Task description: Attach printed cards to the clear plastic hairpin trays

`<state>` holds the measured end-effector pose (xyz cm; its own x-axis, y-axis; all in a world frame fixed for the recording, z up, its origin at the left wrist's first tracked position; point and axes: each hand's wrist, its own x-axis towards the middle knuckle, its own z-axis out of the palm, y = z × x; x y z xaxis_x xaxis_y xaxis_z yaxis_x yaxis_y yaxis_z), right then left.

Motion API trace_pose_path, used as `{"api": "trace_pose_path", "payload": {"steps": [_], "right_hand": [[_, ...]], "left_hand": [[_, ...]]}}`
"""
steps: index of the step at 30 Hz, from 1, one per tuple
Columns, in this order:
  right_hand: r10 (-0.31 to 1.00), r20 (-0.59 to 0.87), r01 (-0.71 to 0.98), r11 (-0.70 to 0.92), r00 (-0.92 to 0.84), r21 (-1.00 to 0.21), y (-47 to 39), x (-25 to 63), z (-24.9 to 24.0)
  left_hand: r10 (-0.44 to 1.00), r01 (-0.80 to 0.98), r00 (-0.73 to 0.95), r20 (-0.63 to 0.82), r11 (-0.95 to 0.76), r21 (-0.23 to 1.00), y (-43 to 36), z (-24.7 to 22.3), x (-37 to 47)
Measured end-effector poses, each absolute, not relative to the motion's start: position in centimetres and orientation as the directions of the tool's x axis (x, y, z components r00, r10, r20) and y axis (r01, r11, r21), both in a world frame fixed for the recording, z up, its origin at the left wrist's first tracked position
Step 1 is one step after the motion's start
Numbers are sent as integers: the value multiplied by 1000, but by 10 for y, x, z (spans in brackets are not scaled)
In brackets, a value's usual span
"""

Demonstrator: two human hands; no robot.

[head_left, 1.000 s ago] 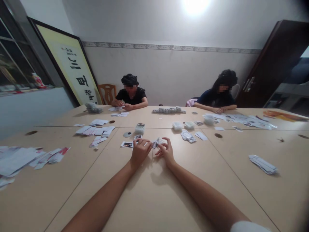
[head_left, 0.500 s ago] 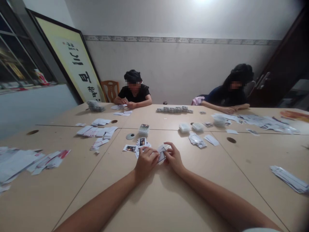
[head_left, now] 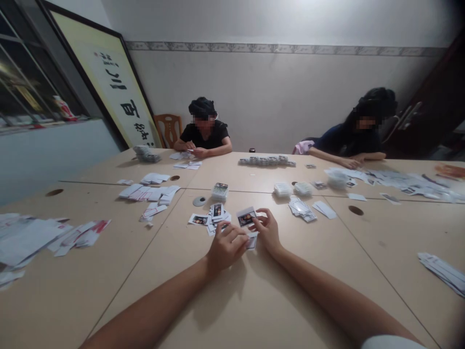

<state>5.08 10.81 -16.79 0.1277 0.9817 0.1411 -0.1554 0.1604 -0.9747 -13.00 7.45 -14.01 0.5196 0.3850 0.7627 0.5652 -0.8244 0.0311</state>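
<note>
My right hand [head_left: 269, 231] pinches a white-bordered photo card [head_left: 246, 217] with a dark picture, tilted up above the table. In the fingers of my left hand [head_left: 225, 246] is a smaller-looking pale card [head_left: 251, 241], partly covered by the fingertips. Just beyond my left hand lies a loose pile of photo cards [head_left: 218, 212], some overlapping, dark pictures facing up. Behind that pile stands a stack of clear-wrapped cards [head_left: 220, 192]. Both hands are close together over the table, with their fingers bent.
White paper packets [head_left: 145, 192] and larger papers [head_left: 29, 237] lie to the left. Clear stacks [head_left: 282, 189] and loose cards [head_left: 302, 209] are at the right, with a paper bundle [head_left: 441, 271] farther over. Two people sit across the table [head_left: 174, 310], their hands among cards.
The cards between my hands have come apart: a photo card now shows upright in my right hand, with a pale one lower at my left. The camera view has shifted slightly.
</note>
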Motion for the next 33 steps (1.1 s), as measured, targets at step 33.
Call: {"api": "trace_pose_path", "payload": {"steps": [33], "right_hand": [[808, 498, -379, 374, -315, -846, 87, 74, 51]], "left_hand": [[316, 441, 227, 921, -877, 193, 72, 78, -120]]}}
